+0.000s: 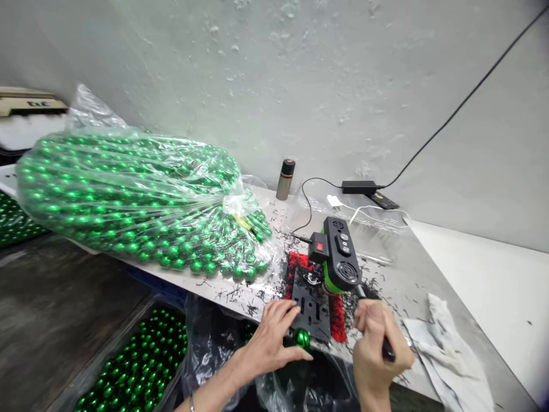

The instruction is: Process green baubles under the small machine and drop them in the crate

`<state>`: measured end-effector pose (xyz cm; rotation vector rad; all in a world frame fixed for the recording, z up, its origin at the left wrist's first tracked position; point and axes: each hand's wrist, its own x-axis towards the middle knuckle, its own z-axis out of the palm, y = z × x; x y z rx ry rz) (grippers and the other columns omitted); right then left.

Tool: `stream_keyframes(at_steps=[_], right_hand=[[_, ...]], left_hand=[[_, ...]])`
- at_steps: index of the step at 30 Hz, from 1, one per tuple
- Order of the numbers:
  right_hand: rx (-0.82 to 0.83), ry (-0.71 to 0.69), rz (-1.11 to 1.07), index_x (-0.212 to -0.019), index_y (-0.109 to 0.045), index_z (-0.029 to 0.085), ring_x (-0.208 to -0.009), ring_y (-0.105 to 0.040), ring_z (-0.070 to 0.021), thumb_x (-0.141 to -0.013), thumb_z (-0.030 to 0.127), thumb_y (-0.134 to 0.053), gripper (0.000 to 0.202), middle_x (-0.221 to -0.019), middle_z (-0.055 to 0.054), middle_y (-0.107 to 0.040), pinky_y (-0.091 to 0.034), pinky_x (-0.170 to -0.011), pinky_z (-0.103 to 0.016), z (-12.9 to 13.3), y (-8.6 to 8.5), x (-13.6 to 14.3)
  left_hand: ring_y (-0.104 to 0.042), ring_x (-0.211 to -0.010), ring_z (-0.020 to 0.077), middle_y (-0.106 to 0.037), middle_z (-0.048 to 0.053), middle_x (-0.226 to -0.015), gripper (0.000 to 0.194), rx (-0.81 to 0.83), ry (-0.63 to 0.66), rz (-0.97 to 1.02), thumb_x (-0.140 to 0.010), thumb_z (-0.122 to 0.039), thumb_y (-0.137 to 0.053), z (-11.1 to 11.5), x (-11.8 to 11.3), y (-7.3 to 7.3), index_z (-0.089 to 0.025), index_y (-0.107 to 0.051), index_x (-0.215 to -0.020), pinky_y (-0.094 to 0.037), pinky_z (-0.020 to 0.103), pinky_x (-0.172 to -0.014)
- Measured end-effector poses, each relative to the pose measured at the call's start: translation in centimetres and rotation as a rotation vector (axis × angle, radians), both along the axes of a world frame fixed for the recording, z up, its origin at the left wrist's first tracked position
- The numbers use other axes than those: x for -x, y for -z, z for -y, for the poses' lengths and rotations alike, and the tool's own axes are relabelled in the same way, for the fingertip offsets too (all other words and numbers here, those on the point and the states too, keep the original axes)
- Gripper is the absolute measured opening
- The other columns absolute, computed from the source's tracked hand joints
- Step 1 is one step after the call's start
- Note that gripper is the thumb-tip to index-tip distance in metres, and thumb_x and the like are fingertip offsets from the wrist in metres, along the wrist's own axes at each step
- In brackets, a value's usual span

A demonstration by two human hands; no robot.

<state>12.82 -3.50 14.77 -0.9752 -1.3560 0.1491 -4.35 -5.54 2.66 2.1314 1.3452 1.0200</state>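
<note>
A small black and green press-like machine (341, 254) stands on a dark slotted base plate (315, 317) over a red mat (338, 320). My right hand (380, 349) is wrapped round the machine's black-ended lever. Beside the plate's left edge, my left hand (274, 337) has its thumb and fingers apart and holds nothing. One shiny green ball (301, 338) is at the front end of the plate, between the thumb and fingers of that hand; whether they touch it is unclear.
A big clear bag of green balls (128, 194) fills the table's left side. A spray can (285, 179), a power adapter (359, 187) and white cloths (450, 355) lie around the machine. Black scraps litter the tabletop. Below left is a bin of green balls (137, 360).
</note>
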Motion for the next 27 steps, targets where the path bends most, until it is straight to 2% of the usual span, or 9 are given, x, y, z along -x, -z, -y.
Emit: stream_keyframes(at_steps=[3,6,9,12,15,18,23,25,27], right_hand=[[-0.048,0.017,-0.012,-0.06,-0.045,0.019,-0.06,-0.05,-0.0105,-0.095,0.013,-0.051,0.036,-0.062,0.001,-0.049,-0.036,-0.057,-0.027,0.0,1.3,0.3],[-0.073,0.011,-0.006,-0.06,-0.044,0.019,-0.06,-0.051,-0.0107,-0.094,0.011,-0.05,0.036,-0.062,0.001,-0.05,-0.037,-0.056,-0.027,0.0,2.1,0.3],[-0.066,0.017,-0.001,-0.061,-0.045,0.019,-0.06,-0.051,-0.0107,-0.094,0.011,-0.05,0.035,-0.062,0.001,-0.049,-0.038,-0.055,-0.027,0.0,2.3,0.2],[-0.054,0.032,-0.009,-0.061,-0.044,0.019,-0.06,-0.051,-0.0107,-0.094,0.011,-0.049,0.035,-0.063,0.001,-0.05,-0.038,-0.054,-0.027,0.1,2.6,0.2],[-0.068,0.03,-0.01,-0.06,-0.042,0.019,-0.06,-0.052,-0.011,-0.094,0.01,-0.049,0.036,-0.063,0.001,-0.05,-0.038,-0.054,-0.027,0.1,2.7,0.2],[-0.082,0.004,0.007,-0.06,-0.042,0.019,-0.06,-0.051,-0.011,-0.093,0.009,-0.049,0.035,-0.062,0.001,-0.049,-0.037,-0.053,-0.026,0.1,2.7,0.2],[-0.083,0.008,-0.005,-0.062,-0.043,0.019,-0.06,-0.051,-0.011,-0.094,0.009,-0.048,0.034,-0.062,0.001,-0.049,-0.037,-0.054,-0.027,0.1,2.4,0.3],[-0.065,0.014,-0.001,-0.063,-0.044,0.02,-0.06,-0.051,-0.0111,-0.094,0.01,-0.047,0.033,-0.063,0.001,-0.05,-0.037,-0.055,-0.027,0.1,2.3,0.4],[-0.055,0.012,0.016,-0.063,-0.044,0.02,-0.06,-0.051,-0.0111,-0.095,0.01,-0.046,0.033,-0.063,0.002,-0.05,-0.037,-0.056,-0.027,0.1,2.2,0.3]], left_hand=[[-0.053,-0.131,0.0337,-0.06,0.013,-0.141,0.043,-0.055,-0.218,-0.182,-0.098,-0.034,-0.049,-4.3,2.7,-1.7,-0.02,-0.057,-0.138,-0.042,0.055,-0.111],[-0.056,-0.122,0.0305,-0.064,0.019,-0.13,0.036,0.084,-0.475,-0.393,-0.097,-0.016,-0.041,-11.1,5.8,-4.2,-0.012,-0.064,-0.125,-0.044,0.047,-0.104],[-0.057,-0.112,0.035,-0.07,0.021,-0.109,0.023,0.14,-0.503,-0.431,-0.088,-0.011,-0.054,-16.4,7.9,-5.5,-0.011,-0.069,-0.105,-0.041,0.049,-0.099],[-0.057,-0.112,0.0366,-0.072,0.018,-0.1,0.014,0.162,-0.478,-0.402,-0.083,-0.012,-0.064,-18.4,8.3,-5.6,-0.013,-0.07,-0.095,-0.038,0.049,-0.102],[-0.059,-0.111,0.0363,-0.073,0.017,-0.103,0.016,0.187,-0.46,-0.325,-0.086,-0.018,-0.065,-18.2,8.3,-5.5,-0.014,-0.071,-0.1,-0.038,0.05,-0.102],[-0.067,-0.101,0.0301,-0.073,0.015,-0.109,0.029,0.232,-0.427,-0.155,-0.094,-0.026,-0.056,-16.7,8.6,-5.8,-0.014,-0.067,-0.118,-0.049,0.044,-0.092],[-0.074,-0.089,0.0199,-0.074,0.01,-0.107,0.037,0.628,-0.157,0.969,-0.089,-0.031,-0.066,-11.6,7.7,-5.7,-0.016,-0.066,-0.124,-0.057,0.029,-0.078],[-0.074,-0.088,0.0183,-0.075,0.009,-0.101,0.032,0.766,-0.122,1.19,-0.084,-0.028,-0.074,-9.6,6.6,-5.4,-0.016,-0.07,-0.114,-0.057,0.026,-0.076],[-0.073,-0.085,0.0171,-0.076,0.009,-0.095,0.028,0.849,-0.127,1.258,-0.08,-0.029,-0.079,-8.0,5.1,-4.9,-0.015,-0.073,-0.103,-0.057,0.023,-0.072]])
